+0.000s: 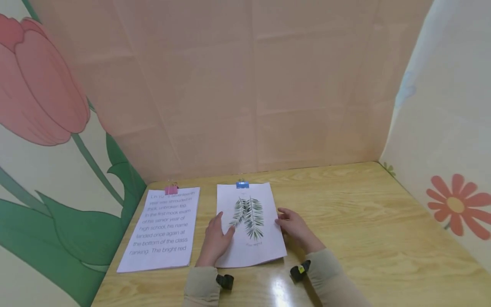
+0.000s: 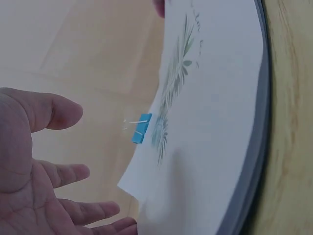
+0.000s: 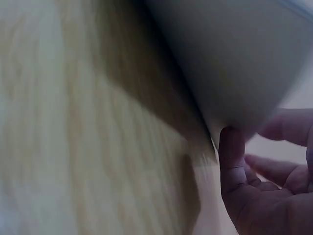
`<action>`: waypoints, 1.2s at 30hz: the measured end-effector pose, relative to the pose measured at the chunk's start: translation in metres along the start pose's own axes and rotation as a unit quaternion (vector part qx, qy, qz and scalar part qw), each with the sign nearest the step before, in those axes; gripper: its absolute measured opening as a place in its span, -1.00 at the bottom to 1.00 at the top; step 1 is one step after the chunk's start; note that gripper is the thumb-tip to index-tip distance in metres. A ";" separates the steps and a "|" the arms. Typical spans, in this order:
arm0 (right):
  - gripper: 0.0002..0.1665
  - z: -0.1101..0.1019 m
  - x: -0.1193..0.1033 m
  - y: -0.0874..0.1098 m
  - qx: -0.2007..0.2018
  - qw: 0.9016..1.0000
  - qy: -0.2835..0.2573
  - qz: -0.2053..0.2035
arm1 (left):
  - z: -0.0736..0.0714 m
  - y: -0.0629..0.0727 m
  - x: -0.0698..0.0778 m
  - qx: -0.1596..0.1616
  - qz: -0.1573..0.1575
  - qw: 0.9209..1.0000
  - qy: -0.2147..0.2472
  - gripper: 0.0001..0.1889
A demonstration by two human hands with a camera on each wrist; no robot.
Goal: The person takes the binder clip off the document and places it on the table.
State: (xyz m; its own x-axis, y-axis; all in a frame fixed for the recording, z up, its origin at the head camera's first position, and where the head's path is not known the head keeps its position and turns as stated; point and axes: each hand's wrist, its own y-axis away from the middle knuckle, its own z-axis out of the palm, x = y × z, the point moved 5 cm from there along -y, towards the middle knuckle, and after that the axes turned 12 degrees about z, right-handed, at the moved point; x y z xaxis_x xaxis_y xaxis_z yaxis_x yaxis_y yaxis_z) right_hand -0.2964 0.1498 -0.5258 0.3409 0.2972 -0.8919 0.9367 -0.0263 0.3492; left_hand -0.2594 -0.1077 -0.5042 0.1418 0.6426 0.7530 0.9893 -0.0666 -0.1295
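Observation:
A clipped stack of white paper (image 1: 226,200) lies on the table, its top page printed with green palm leaves (image 1: 251,215). A blue binder clip (image 1: 242,185) holds the far edge. My left hand (image 1: 216,241) is at the stack's left side, with spread fingers (image 2: 90,213) that reach the paper's edge and close round nothing. On the other side my right hand (image 1: 297,228) pinches the right edge between thumb and fingers (image 3: 232,152). That edge is raised and casts a shadow on the wood, and its underside shows in the right wrist view.
To the left lies another paper stack (image 1: 161,230) with large printed text, held by a pink binder clip (image 1: 171,189). The wooden table (image 1: 376,238) stretches to the right. A pinkish sheet (image 1: 245,85) hangs behind, and flower-patterned walls (image 1: 441,140) stand at both sides.

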 end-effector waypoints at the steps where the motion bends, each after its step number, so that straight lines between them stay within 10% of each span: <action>1: -0.41 -0.002 0.000 0.000 0.009 1.000 0.017 -0.005 | 0.000 0.000 0.000 0.000 -0.004 1.000 0.012 -0.28; 13: -0.46 -0.023 -0.002 0.005 0.048 0.994 0.090 -0.030 | -0.001 -0.004 -0.003 0.008 -0.079 0.981 0.175 -0.34; 21: -0.46 -0.032 0.000 0.003 0.056 0.993 0.102 -0.013 | 0.003 -0.006 -0.006 0.043 -0.093 0.914 0.393 -0.40; 25: -0.46 -0.036 0.002 0.002 0.062 0.992 0.108 -0.013 | 0.007 -0.007 -0.004 0.031 -0.094 0.892 0.441 -0.37; 28: -0.45 -0.040 0.004 0.003 0.063 0.992 0.106 -0.003 | 0.011 -0.010 -0.004 0.022 -0.100 0.892 0.441 -0.34; 36: -0.42 -0.051 0.011 0.008 0.060 0.991 0.118 0.010 | 0.020 -0.021 -0.005 -0.033 -0.107 0.924 0.366 -0.29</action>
State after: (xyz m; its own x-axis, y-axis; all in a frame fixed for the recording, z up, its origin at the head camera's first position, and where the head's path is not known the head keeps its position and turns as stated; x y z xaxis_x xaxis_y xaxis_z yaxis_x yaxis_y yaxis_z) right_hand -0.2894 0.2017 -0.5182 0.3453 0.5107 -0.7874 0.9372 -0.1437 0.3178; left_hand -0.2814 -0.0943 -0.5175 -0.0971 -0.0409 0.9944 0.9937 -0.0606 0.0945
